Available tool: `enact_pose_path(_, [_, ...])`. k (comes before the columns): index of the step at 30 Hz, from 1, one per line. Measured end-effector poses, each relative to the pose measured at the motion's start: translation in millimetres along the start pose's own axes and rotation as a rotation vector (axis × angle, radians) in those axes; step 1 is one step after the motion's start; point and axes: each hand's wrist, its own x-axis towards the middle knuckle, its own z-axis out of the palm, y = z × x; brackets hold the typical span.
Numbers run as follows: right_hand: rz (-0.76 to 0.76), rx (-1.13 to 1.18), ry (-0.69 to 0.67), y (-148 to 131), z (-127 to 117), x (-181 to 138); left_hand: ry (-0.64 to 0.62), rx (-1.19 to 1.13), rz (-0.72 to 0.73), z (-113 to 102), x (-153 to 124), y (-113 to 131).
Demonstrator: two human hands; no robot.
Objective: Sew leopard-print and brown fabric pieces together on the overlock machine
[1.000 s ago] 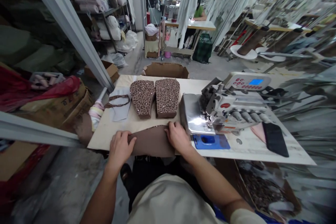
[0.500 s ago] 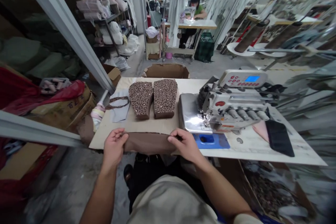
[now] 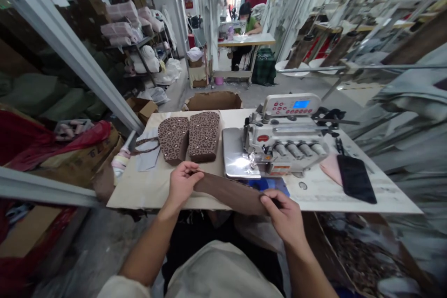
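A folded strip of brown fabric [image 3: 230, 191] stretches slantwise over the front edge of the worktable [image 3: 146, 186]. My left hand [image 3: 183, 181] pinches its upper left end. Lower down, my right hand [image 3: 284, 216] grips its right end in front of the table edge. Two stacks of leopard-print fabric pieces [image 3: 190, 138] lie on the table beyond my left hand. A white overlock sewing machine [image 3: 279, 142] stands to the right of them, with a blue pad [image 3: 270, 185] partly hidden under the strip.
A black flat case [image 3: 355, 178] and a pink piece lie at the table's right. An open cardboard box [image 3: 213, 101] stands behind the table. Boxes and red bags crowd the left. Another person sits at a far table [image 3: 244, 39]. A carton of scraps [image 3: 352, 251] sits lower right.
The brown fabric has been lifted off the table edge and turned slantwise. My right hand moved down and right with its end; my left hand rose and shifted right. The view swung left.
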Motion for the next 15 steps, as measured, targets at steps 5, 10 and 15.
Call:
enact_pose_path(5, [0.113,0.061,0.095,23,-22,-13,-0.152,0.019,-0.034,40,5,7])
enact_pose_path(10, [0.198,0.245,0.005,47,-24,-25,-0.275,0.134,0.011,61,24,17])
enact_pose_path(15, [0.149,0.425,-0.253,50,10,-35,-0.491,0.59,0.235,84,53,30])
